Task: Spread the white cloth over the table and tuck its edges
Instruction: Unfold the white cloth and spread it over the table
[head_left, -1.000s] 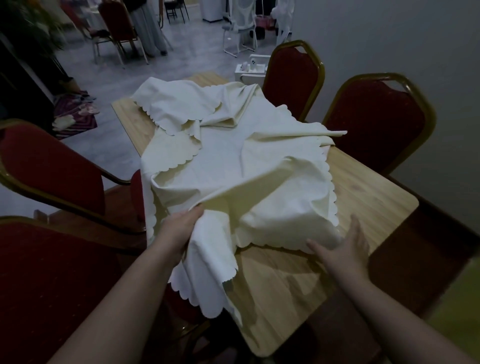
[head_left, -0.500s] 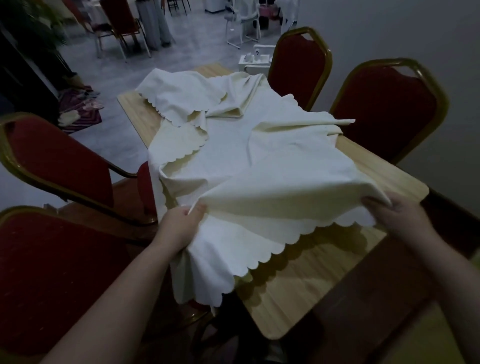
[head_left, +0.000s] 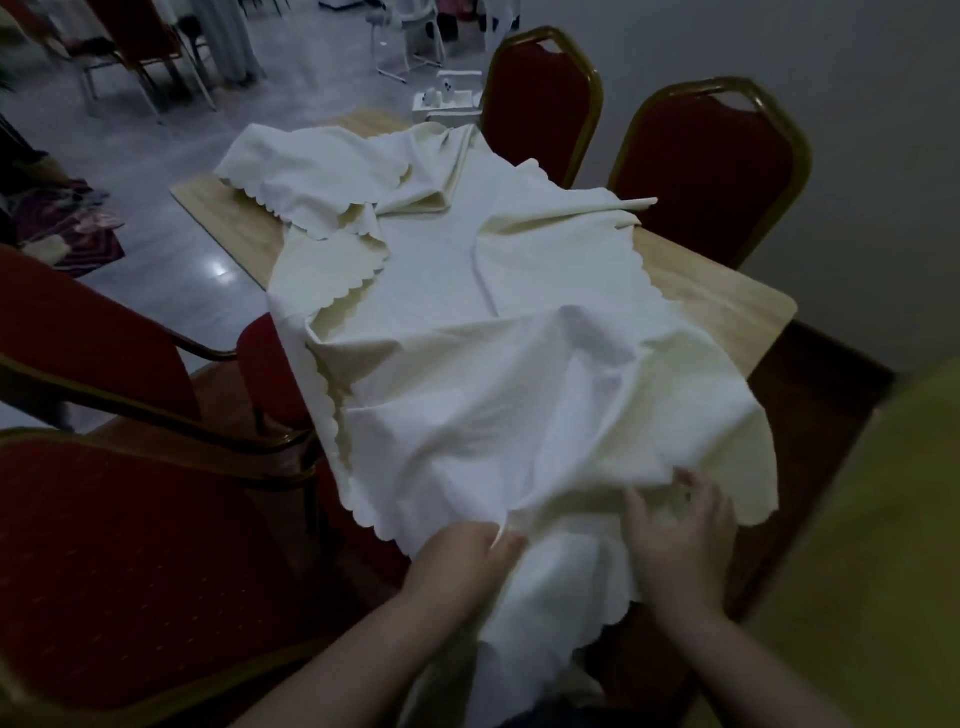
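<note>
A white cloth (head_left: 467, 332) with scalloped edges lies rumpled and partly folded over a wooden table (head_left: 727, 296). Its near part now hangs over the near table edge toward me. My left hand (head_left: 462, 561) grips a fold of the cloth at the near edge. Just to its right, my right hand (head_left: 680, 530) has its fingers under a raised fold of the cloth. Bare wood shows at the right side and at the far left corner. Folded-back flaps remain at the far end.
Two red chairs with gold frames (head_left: 711, 171) stand along the table's right side, near a grey wall. Two more red chairs (head_left: 104, 561) crowd the left side. A small white object (head_left: 447, 98) sits beyond the far end. More chairs stand on the tiled floor behind.
The cloth's near part was drawn toward me and now covers the near table end and hangs over it. Both hands came together low at the near edge; the right hand moved left.
</note>
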